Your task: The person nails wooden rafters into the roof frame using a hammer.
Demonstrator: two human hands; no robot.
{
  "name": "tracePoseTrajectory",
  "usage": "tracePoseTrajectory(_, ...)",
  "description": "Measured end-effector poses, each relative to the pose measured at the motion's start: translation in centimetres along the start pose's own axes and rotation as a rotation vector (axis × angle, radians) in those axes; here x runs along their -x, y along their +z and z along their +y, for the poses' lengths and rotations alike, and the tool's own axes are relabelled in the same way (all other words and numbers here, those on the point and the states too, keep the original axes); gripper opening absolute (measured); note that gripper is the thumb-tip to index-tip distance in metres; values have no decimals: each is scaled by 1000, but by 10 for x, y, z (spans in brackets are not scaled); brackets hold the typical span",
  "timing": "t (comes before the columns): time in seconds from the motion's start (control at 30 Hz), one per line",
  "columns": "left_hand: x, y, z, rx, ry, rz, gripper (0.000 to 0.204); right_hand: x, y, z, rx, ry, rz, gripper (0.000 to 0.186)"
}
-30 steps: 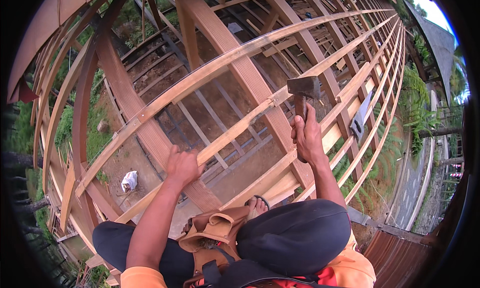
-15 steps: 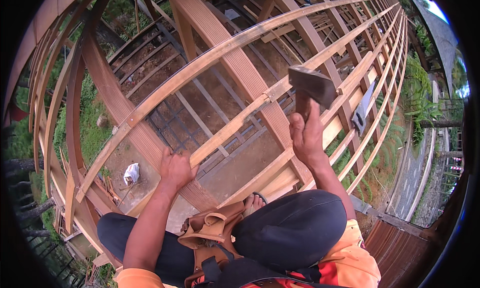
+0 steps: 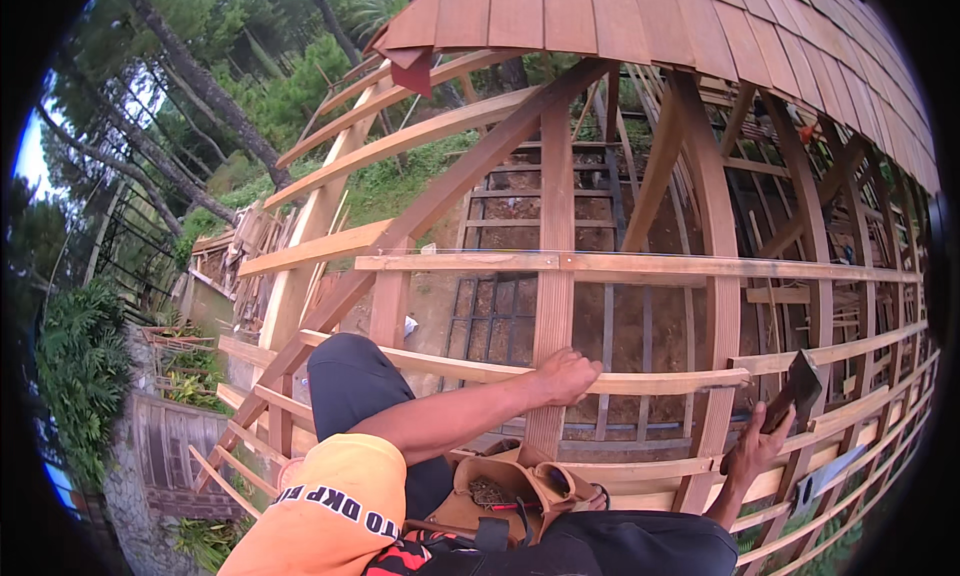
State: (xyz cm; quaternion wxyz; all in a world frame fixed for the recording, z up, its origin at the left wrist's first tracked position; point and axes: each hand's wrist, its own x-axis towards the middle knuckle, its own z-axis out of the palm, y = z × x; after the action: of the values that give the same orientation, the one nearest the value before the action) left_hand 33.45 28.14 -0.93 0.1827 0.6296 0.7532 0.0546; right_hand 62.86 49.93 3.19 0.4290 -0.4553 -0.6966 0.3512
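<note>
My left hand (image 3: 567, 376) is closed on top of a thin wooden batten (image 3: 660, 383), where the batten crosses a thick brown rafter (image 3: 556, 316). Whatever its curled fingers hold, if anything, is hidden. Farther right, my right hand (image 3: 757, 451) is wrapped round the handle of a hatchet (image 3: 800, 387). Its broad dark head points up, beside the right end of that batten. Between my knees hangs a tan leather tool pouch (image 3: 478, 511), with small loose pieces, perhaps nails, inside.
A handsaw (image 3: 828, 476) lies across the lower battens at right. Another batten (image 3: 640, 266) runs beyond my left hand, and wooden shingles (image 3: 620, 21) cover the roof part above. Wide gaps between rafters open onto the ground far below, where dark metal framing (image 3: 490, 321) shows.
My view has swung left, bringing the shingled roof and trees into sight. The hatchet is lower and farther out to the right. My left hand remains at the batten.
</note>
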Motion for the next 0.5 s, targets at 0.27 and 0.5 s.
tracePoseTrajectory(0.27, 84, -159, 43, 51, 125, 12, 23, 11, -48, -71, -813, 187, -41, 54)
tracePoseTrajectory(0.5, 104, -209, -60, -126, 50, -71, 23, 34, 12, -127, -1203, 170, -790, 67)
